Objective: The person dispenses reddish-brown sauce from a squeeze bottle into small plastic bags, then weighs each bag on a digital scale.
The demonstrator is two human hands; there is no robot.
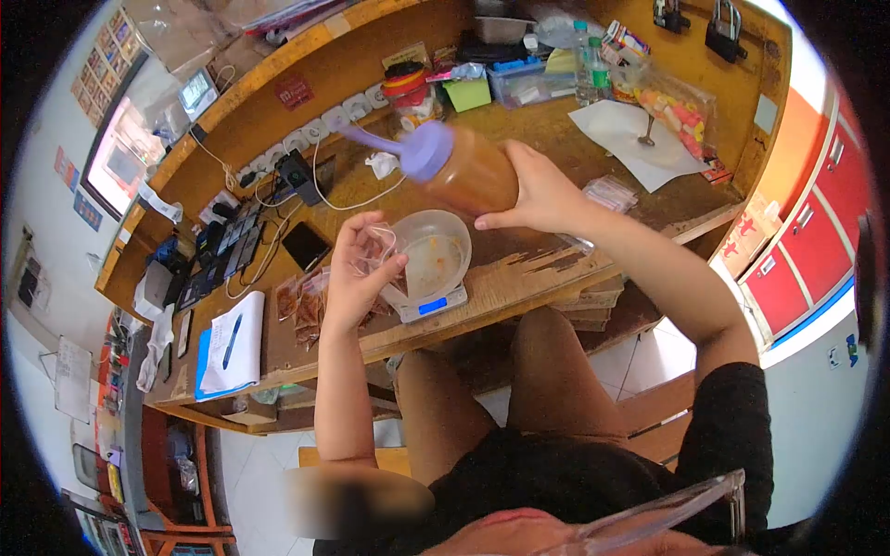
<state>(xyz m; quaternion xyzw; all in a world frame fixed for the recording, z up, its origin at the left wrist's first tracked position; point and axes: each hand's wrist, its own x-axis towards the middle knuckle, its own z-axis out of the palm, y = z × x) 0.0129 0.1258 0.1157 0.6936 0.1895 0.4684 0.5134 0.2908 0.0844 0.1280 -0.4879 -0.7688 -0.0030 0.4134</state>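
My right hand (542, 190) is wrapped round a squeeze bottle (477, 174) of brown sauce, tilted so its purple cap and nozzle point left over the desk. In my left hand (357, 273) is a small clear plastic bag (380, 243), pinched by its upper part; some reddish-brown content shows low in it. The bag is beside a round translucent bowl (454, 255) with orange-brown smears inside. Beneath the bowl is a white kitchen scale (431, 308) with a lit blue display. Several small packets of reddish-brown food (311, 301) lie left of the scale, partly hidden by my left arm.
A phone (304, 245) and a notebook with a pen (232, 347) lie to the left. White cables (320, 176) cross the desk. Behind stand a red-lidded jar (408, 93), a green box (466, 93) and plastic bottles (593, 74). White paper (630, 148) lies at right.
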